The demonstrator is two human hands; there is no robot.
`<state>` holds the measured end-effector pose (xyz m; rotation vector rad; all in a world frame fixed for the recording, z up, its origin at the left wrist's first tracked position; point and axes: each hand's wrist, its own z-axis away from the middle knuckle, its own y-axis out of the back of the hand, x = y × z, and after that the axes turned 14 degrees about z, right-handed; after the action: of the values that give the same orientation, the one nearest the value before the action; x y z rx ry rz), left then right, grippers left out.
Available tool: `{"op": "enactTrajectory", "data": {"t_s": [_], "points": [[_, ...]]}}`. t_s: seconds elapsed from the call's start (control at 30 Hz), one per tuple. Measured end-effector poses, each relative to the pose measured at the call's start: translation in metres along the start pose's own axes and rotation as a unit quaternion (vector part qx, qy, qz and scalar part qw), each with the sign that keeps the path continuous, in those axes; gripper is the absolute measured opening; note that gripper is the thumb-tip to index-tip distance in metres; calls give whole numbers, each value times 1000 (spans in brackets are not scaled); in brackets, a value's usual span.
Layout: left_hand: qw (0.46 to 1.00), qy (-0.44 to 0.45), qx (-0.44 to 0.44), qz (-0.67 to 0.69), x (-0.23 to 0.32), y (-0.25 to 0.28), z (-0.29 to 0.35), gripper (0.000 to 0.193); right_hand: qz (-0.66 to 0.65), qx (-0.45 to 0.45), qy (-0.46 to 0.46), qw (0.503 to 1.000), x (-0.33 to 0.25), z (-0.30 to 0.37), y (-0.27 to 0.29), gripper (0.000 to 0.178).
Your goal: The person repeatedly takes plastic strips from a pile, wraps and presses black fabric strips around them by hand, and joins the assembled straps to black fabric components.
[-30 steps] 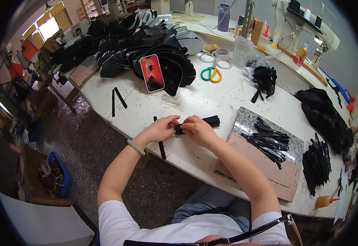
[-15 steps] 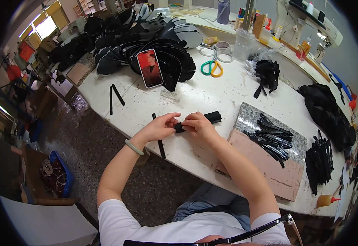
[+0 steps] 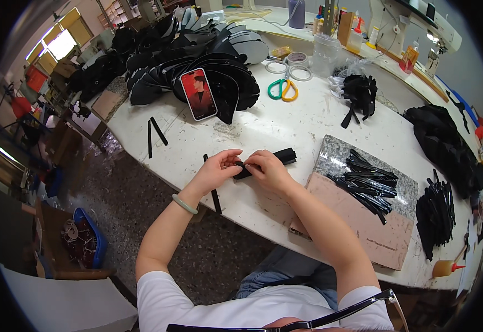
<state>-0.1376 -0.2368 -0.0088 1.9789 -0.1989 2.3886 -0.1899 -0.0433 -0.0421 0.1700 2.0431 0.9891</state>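
Note:
Close together over the front of the table, my left hand (image 3: 217, 172) and my right hand (image 3: 268, 170) pinch a dark piece of black material, apparently a folded strip (image 3: 243, 172). The fingers cover much of it. A bundle of black strips (image 3: 285, 156) shows just beyond my right hand, and I cannot tell whether it joins the held piece. Beside my left hand a single black strip (image 3: 216, 200) reaches toward the table edge, partly hidden by the hand. Two more narrow strips (image 3: 157, 131) lie farther left.
Right of my hands, glossy black strips (image 3: 366, 185) lie across a stone slab (image 3: 330, 157) and pinkish board (image 3: 352, 221). Another strip pile (image 3: 436, 213) and a glue bottle (image 3: 446, 269) sit farther right. Behind are a phone (image 3: 199, 95), scissors (image 3: 283, 90) and black stacked pieces (image 3: 158, 77).
The view has shifted slightly. My hands stay close together at nearly the same spot, with small finger movements on the black piece. The phone's picture has changed.

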Motion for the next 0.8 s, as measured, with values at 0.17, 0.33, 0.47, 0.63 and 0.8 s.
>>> {"op": "enactTrajectory", "data": {"t_s": [0.17, 0.33, 0.47, 0.63, 0.8], "points": [[999, -41, 28, -17, -12, -5, -6, 44, -4, 30, -8, 1000, 2, -3, -3, 16], [998, -48, 38, 9, -7, -13, -6, 39, -82, 30, -74, 993, 1, -2, 2, 19], [996, -40, 78, 27, -2, -18, -7, 36, -104, 24, -81, 991, -2, -2, 8, 20], [993, -73, 93, 2, -4, -14, -4, 32, -186, 7, -151, 971, -5, -1, 14, 21], [992, -27, 120, 4, 5, -24, 1, 26, -193, 8, -130, 973, -1, 1, 14, 22]]}}
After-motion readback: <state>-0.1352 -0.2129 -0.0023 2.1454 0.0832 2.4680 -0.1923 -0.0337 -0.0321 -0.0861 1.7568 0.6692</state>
